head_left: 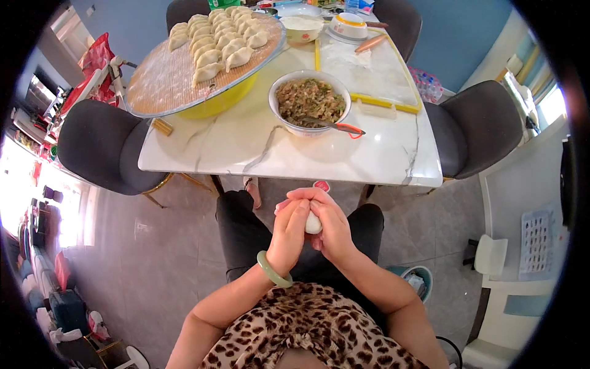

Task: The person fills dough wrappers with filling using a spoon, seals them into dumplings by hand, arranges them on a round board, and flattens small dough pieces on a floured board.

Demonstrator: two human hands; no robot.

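Observation:
Above my lap, in front of the table edge, my left hand (289,226) and my right hand (334,227) are cupped together. Between them they press a white dough dumpling (313,223); only its rounded side shows, the rest is covered by fingers and palms. On the table ahead stands a white bowl (289,123) of meat and green vegetable filling (310,98), with a spoon (335,126) resting in it. To the left, rows of pleated dumplings (224,40) lie on a floured round tray (153,83).
The tray rests on a yellow basin (224,101). On the right lies a yellow-edged board (384,101) with a rolling pin (371,43). Behind is a flour bowl (301,34). Dark chairs (101,138) flank the white marbled table (246,157). A bin (421,280) stands by my right leg.

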